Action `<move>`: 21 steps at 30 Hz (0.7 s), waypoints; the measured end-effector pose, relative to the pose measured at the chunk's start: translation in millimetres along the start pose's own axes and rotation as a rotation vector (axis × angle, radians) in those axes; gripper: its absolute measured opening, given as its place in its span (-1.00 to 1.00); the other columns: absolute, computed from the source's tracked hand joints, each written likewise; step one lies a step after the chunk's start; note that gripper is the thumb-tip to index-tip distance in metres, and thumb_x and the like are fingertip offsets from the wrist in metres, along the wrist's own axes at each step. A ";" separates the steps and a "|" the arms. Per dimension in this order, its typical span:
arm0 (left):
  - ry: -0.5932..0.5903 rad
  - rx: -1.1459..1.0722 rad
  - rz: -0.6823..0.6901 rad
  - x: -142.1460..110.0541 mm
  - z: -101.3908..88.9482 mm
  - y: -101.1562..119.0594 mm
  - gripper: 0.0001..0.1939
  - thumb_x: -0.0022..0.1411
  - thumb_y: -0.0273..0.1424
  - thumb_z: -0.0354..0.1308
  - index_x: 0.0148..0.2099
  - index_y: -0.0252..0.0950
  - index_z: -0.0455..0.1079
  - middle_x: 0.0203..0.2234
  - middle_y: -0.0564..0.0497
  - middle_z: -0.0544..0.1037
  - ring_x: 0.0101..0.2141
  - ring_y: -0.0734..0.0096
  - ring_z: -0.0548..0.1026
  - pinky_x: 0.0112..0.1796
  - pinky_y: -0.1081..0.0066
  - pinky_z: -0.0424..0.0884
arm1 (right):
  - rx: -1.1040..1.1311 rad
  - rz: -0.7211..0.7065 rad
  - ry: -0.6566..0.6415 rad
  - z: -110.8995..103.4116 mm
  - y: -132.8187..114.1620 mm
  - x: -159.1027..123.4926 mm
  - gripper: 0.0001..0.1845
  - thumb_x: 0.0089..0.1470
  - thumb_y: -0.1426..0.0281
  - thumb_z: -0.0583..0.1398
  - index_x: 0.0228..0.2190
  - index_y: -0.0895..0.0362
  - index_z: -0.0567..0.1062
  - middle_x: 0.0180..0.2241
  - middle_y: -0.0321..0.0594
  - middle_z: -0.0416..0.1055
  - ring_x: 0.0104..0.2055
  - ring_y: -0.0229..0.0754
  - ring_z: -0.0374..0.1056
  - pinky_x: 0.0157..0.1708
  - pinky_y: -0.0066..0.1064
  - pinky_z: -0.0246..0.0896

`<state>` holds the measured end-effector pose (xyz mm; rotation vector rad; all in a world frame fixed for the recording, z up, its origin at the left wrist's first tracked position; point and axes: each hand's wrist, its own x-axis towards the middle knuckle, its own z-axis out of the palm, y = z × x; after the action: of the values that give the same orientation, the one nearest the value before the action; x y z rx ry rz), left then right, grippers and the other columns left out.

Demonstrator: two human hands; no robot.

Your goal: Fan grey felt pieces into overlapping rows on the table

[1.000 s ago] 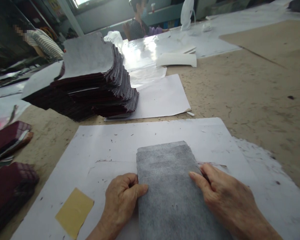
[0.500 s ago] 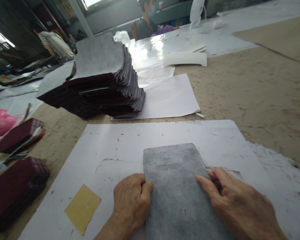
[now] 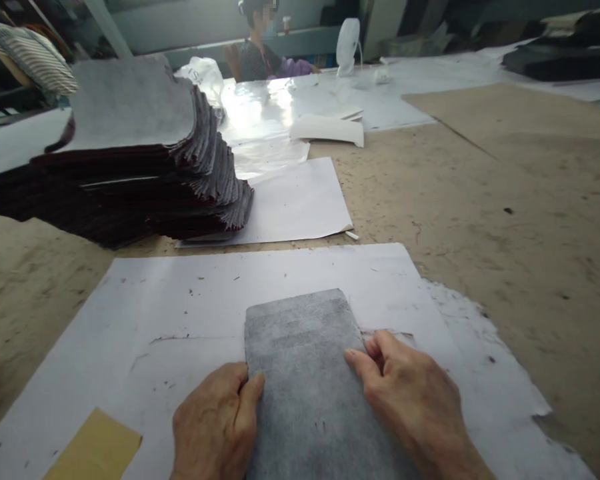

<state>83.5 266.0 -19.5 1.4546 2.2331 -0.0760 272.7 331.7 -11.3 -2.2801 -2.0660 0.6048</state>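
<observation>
A flat grey fabric-like piece (image 3: 305,380) lies in front of me on a large white paper sheet (image 3: 145,293), its lower end cut off by the picture's edge. My left hand (image 3: 217,420) grips its left edge, thumb on top and fingers curled at the side. On the opposite edge, my right hand (image 3: 410,393) pinches it with the thumb above; the fingertips underneath are hidden. Beyond the paper to the left rises a tall stack of similar pieces (image 3: 125,100), grey on top with dark maroon sides.
A yellow paper square (image 3: 97,445) lies near my left hand. Past the white sheet are another white paper (image 3: 300,207), a small white stick (image 3: 352,235) and a curved white piece (image 3: 327,128). A person (image 3: 260,47) sits across the table; a striped sleeve (image 3: 30,53) shows far left.
My view has swung to the right, so everything sits further left in the picture. Both hands keep their hold on the grey piece, which looks about the same on the paper.
</observation>
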 end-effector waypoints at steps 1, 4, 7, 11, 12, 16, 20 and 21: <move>0.012 -0.005 -0.002 -0.3 0.5 -0.3 -0.60 0.22 -0.18 -0.31 -0.50 -0.23 0.19 -0.51 0.00 0.43 -0.37 0.23 0.39 -0.37 0.35 0.08 | 0.003 0.014 -0.004 0.1 -0.4 -0.1 -0.77 0.01 0.23 0.07 -0.59 0.05 0.31 -0.57 -0.29 0.42 -0.48 -0.12 0.33 -0.54 -0.40 -0.03; -0.015 -0.020 -0.036 -0.2 1.0 -1.8 -0.61 0.21 -0.18 -0.28 -0.50 -0.22 0.21 -0.51 0.03 0.43 -0.37 0.28 0.39 -0.37 0.37 0.09 | 0.008 0.074 -0.034 -0.1 -1.5 0.4 -0.79 -0.01 0.25 0.10 -0.60 0.06 0.31 -0.58 -0.33 0.39 -0.49 -0.18 0.28 -0.52 -0.42 -0.07; -0.039 -0.027 -0.048 0.8 0.7 -3.2 -0.61 0.21 -0.16 -0.28 -0.48 -0.22 0.23 -0.49 0.04 0.44 -0.34 0.28 0.38 -0.35 0.37 0.11 | 0.053 0.111 -0.077 -1.8 -2.7 1.2 -0.77 0.00 0.27 0.11 -0.60 0.07 0.30 -0.58 -0.38 0.37 -0.49 -0.24 0.23 -0.49 -0.43 -0.08; -0.048 -0.043 -0.044 1.8 0.0 -3.6 -0.60 0.21 -0.15 -0.29 -0.46 -0.21 0.25 -0.48 0.04 0.44 -0.34 0.28 0.38 -0.34 0.36 0.12 | 0.091 0.142 -0.122 -4.3 -3.5 1.6 -0.74 0.00 0.28 0.11 -0.63 0.09 0.27 -0.61 -0.41 0.32 -0.50 -0.27 0.19 -0.48 -0.44 -0.09; -0.054 -0.046 -0.047 2.1 -0.1 -3.6 -0.60 0.20 -0.15 -0.30 -0.47 -0.21 0.25 -0.48 0.04 0.44 -0.34 0.28 0.38 -0.34 0.36 0.12 | 0.096 0.145 -0.127 -4.6 -3.5 1.7 -0.74 0.00 0.28 0.11 -0.64 0.09 0.26 -0.61 -0.42 0.32 -0.50 -0.28 0.19 -0.49 -0.44 -0.09; -0.065 -0.039 -0.057 3.2 -0.2 -3.3 -0.60 0.20 -0.15 -0.30 -0.49 -0.21 0.22 -0.49 0.04 0.43 -0.35 0.29 0.37 -0.36 0.36 0.12 | 0.109 0.143 -0.129 -5.2 -3.2 3.3 -0.74 -0.01 0.29 0.12 -0.65 0.09 0.25 -0.62 -0.43 0.31 -0.49 -0.28 0.19 -0.49 -0.45 -0.09; -0.049 -0.030 -0.055 3.2 0.2 -2.2 -0.60 0.20 -0.15 -0.29 -0.49 -0.21 0.23 -0.50 0.04 0.43 -0.36 0.29 0.38 -0.37 0.37 0.12 | 0.065 0.135 -0.122 -5.6 -4.7 4.2 -0.74 -0.02 0.27 0.14 -0.65 0.08 0.27 -0.61 -0.41 0.33 -0.49 -0.25 0.22 -0.50 -0.43 -0.08; -0.037 -0.026 -0.055 3.1 0.7 -1.9 -0.61 0.20 -0.16 -0.29 -0.49 -0.21 0.23 -0.50 0.04 0.43 -0.36 0.30 0.38 -0.37 0.37 0.12 | 0.045 0.132 -0.120 -4.8 -5.3 3.5 -0.74 -0.02 0.27 0.14 -0.64 0.08 0.28 -0.61 -0.40 0.34 -0.49 -0.24 0.23 -0.50 -0.42 -0.08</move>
<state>81.1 267.6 -21.7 1.3670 2.2363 -0.0903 269.2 337.0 -6.4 -2.4252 -1.9389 0.8036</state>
